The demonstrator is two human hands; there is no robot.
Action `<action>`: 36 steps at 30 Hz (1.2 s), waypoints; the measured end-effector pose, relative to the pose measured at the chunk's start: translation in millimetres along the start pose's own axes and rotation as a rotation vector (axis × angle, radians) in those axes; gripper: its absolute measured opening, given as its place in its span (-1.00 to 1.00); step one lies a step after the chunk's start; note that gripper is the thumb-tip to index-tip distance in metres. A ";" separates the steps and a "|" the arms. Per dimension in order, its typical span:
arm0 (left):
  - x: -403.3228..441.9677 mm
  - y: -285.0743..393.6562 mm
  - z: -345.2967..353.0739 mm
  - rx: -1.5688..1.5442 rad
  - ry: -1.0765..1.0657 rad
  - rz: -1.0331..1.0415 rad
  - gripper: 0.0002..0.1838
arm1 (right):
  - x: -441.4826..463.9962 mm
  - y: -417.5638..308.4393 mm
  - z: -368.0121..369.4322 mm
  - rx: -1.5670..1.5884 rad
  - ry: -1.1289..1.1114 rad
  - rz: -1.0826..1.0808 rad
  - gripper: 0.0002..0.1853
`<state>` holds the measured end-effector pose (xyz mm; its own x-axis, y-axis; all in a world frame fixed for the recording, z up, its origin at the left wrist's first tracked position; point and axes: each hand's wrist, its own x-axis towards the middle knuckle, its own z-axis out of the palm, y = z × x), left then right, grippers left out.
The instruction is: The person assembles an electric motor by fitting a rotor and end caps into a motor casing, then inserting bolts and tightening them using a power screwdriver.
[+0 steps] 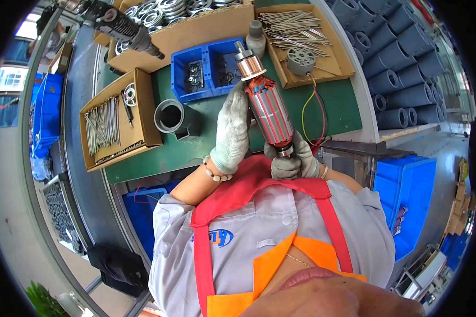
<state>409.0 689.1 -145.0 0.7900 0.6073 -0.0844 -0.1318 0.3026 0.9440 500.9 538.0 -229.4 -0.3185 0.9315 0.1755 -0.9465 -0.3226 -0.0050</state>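
Note:
A motor armature (pixel 269 113), with red-edged metal laminations and a copper commutator, is held tilted above the green bench in front of my chest. My right hand (pixel 296 158), in a grey-white glove, is closed around its lower shaft end near the bearing. Along its left side lies my left hand (pixel 232 124), also gloved, fingers long against the windings and reaching up beside the commutator; part of its grip is hidden behind the armature. Just beyond are a blue two-compartment bin (pixel 202 71) of small parts and a grey-capped bottle (pixel 255 39).
A grey cylindrical housing (pixel 174 119) stands left of my hands, beside a cardboard tray (pixel 148 113) of long screws. A power screwdriver (pixel 124 29) hangs upper left. A round metal part (pixel 301 61) with wires sits at another screw tray (pixel 338 68). Grey tubes (pixel 394 58) fill the right shelf.

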 end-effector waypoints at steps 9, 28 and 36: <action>-3.6 7.3 24.5 0.009 0.039 -0.016 -0.51 | -12.8 7.9 18.7 0.021 -0.046 -0.038 -0.23; -39.2 37.5 38.4 -0.018 -0.464 0.108 -0.28 | -34.7 28.0 31.9 -0.804 0.269 -0.399 -0.26; -36.3 17.4 29.1 -0.073 -0.441 0.111 -0.20 | -34.3 29.2 23.3 -0.898 0.165 -0.507 -0.35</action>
<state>395.5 651.0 -116.3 0.9461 0.2731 0.1742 -0.2589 0.3138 0.9135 485.4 492.7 -212.6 0.1878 0.9559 0.2256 -0.6403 0.2934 -0.7099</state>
